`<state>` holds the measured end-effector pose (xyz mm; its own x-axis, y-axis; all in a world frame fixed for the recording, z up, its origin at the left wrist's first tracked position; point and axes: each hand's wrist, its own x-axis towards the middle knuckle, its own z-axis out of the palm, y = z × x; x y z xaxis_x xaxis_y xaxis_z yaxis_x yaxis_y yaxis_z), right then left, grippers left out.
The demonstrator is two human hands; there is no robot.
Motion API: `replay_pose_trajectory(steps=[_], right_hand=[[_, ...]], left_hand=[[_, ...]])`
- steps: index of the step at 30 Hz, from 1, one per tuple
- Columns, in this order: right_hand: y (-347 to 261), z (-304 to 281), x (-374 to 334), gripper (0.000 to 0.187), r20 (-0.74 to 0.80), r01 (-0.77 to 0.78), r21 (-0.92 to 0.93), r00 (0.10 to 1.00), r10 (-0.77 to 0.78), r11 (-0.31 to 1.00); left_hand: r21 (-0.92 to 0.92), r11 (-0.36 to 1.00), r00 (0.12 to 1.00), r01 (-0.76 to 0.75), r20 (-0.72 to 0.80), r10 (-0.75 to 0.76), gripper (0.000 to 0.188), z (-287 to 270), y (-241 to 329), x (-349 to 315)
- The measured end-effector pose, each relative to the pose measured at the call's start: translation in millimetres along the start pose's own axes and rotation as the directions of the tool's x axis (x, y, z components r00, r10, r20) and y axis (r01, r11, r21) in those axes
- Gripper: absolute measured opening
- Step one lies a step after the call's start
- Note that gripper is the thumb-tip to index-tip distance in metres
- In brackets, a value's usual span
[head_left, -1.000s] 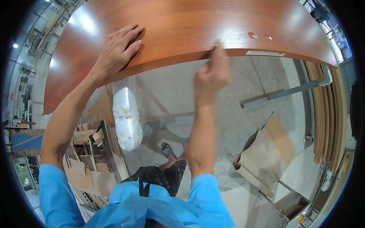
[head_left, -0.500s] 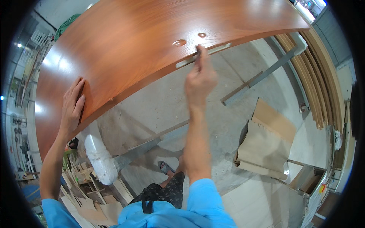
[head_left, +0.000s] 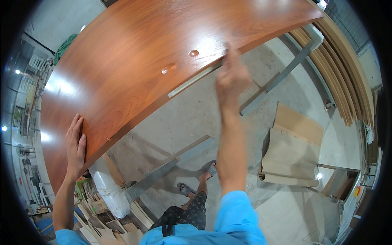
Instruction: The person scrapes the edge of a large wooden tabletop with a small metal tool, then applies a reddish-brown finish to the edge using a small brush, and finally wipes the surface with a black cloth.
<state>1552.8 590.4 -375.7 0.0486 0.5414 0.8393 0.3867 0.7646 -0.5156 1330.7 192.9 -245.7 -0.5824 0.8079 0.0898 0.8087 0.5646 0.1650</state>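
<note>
Panel [head_left: 122, 81] — right hand [head_left: 232, 77] moved along pale strip [head_left: 190, 84], apparently covering more edge | right grip: can't tell | left hand [head_left: 76, 145]: released, flat

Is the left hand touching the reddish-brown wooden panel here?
Touching. The head view shows the left hand laid on the wooden panel, fingers against its glossy face.

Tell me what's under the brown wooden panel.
Past the near edge of the brown wooden panel, grey floor, grey metal bars and a white-wrapped bundle show; anything farther underneath is covered by the panel.
</note>
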Motion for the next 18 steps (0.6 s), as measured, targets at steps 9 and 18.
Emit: replay_pose_trajectory(steps=[9, 18], right_hand=[[-168, -30, -98, 0.05, 0.277, 0.185, 0.386, 0.911, -0.305, 0.904], [-18, -28, -1, 0.029, 0.158, -0.006, -0.021, 0.987, 0.009, 1.0]], left_hand=[[0.006, 1.0, 1.0, -0.03, 0.01, 0.03, 0.054, 0, -17, -1], [0.013, 0.998, 0.998, -0.057, -0.02, 0.058, 0.052, 6, -31, -1]])
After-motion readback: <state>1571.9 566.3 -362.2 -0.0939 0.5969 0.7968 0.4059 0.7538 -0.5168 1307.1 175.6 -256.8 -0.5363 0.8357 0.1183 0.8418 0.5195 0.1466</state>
